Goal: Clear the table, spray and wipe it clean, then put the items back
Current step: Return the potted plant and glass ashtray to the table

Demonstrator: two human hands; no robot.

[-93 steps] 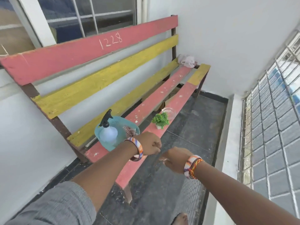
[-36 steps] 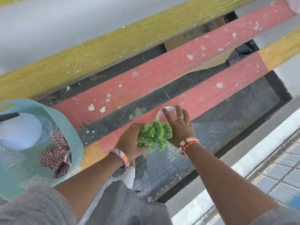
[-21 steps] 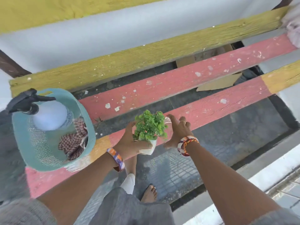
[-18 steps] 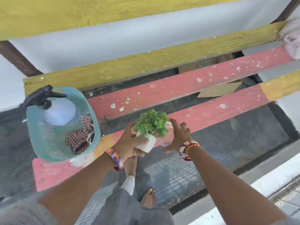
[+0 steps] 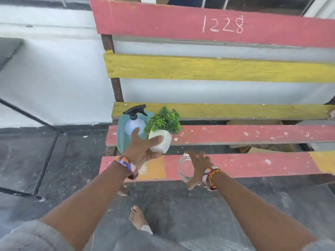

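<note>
Two hands were busy clearing: the left hand (image 5: 140, 151) gripped the white pot of the small plant (image 5: 164, 129), lifted just in front of the teal basket (image 5: 121, 136), while the right hand (image 5: 196, 166) curled round a clear glass (image 5: 183, 169) (tilted, right of the basket) over the surface (image 5: 253, 163). The spray bottle (image 5: 133, 122) stood in the basket. Next, judging by this, both items needed setting down off the surface.
</note>
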